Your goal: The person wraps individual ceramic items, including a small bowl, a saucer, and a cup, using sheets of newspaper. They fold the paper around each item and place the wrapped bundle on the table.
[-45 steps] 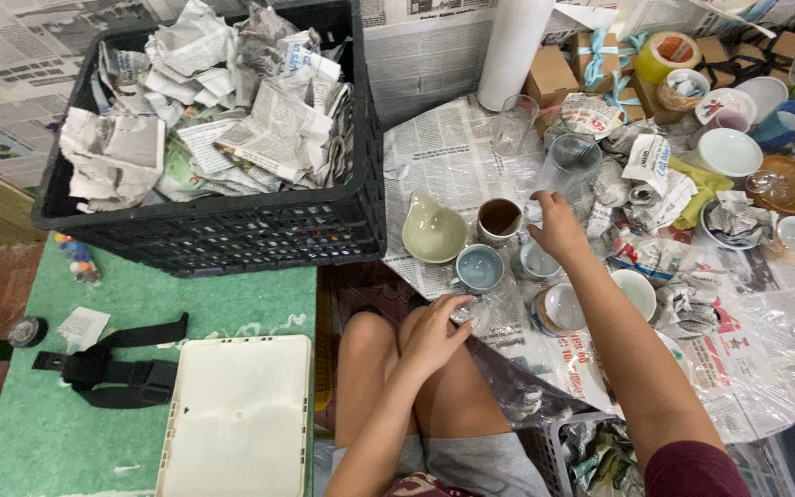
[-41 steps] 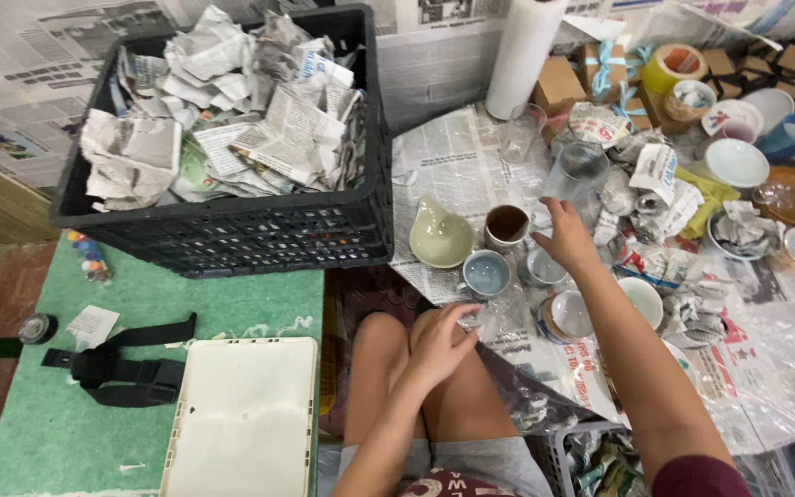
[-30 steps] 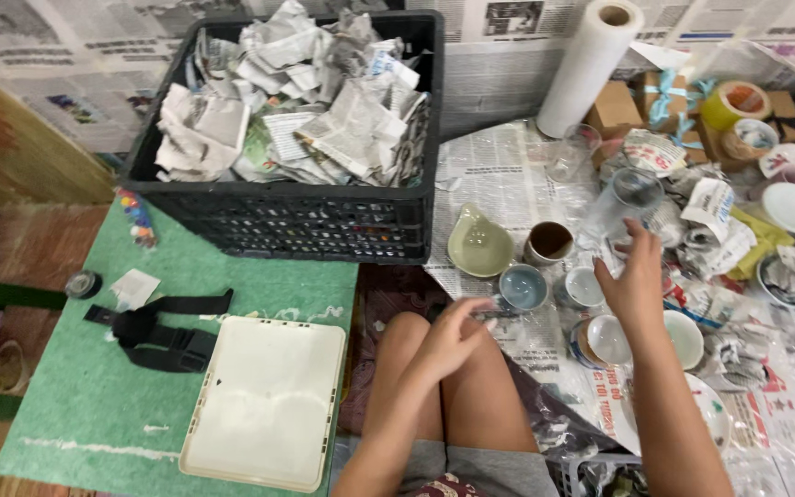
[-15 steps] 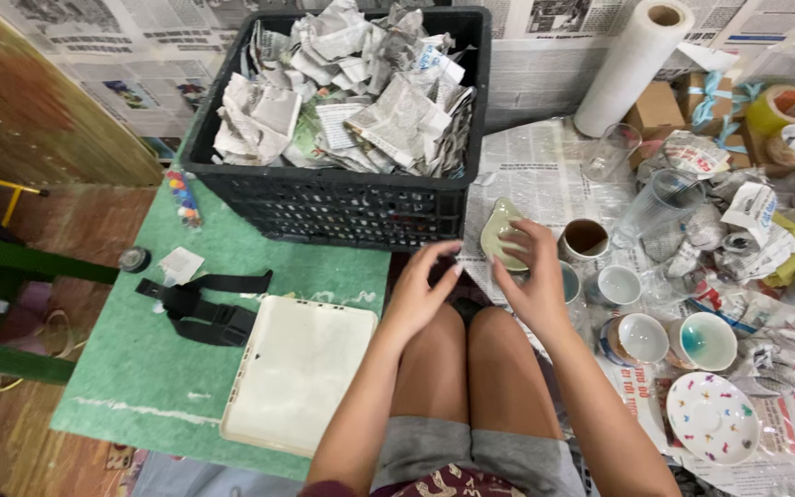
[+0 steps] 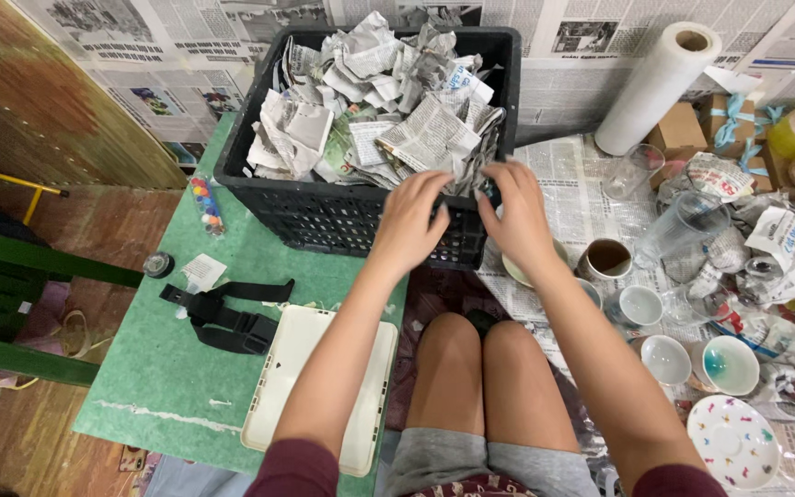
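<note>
- The black crate (image 5: pixel 324 207) stood just ahead of both hands, its near rim under their fingers, and it was packed with crumpled newspaper (image 5: pixel 379 101)
- The left hand (image 5: pixel 409 225) lay knuckles-up over the crate's near rim, fingers curled down among the paper; whether they pinched a sheet could not be told
- The right hand (image 5: pixel 517 216) sat just beside it at the crate's near right corner, fingers bent onto the paper edge; its grip was hidden by the hand's own back
- A pale green dish (image 5: pixel 514 270) showed only as a sliver under the right wrist
- Right of the right hand stood a brown cup (image 5: pixel 606 259) with a dark inside, and nearer the person a small white cup (image 5: pixel 641 305)
- Further right, a clear glass (image 5: pixel 681 224) stood among paper wads, its contents hard to make out
- A white paper roll (image 5: pixel 657 75) leaned beyond the right hand
- Below the left forearm lay a white lid (image 5: pixel 296 368), partly covered by the arm, with a black strap (image 5: pixel 227 317) to its left
</note>
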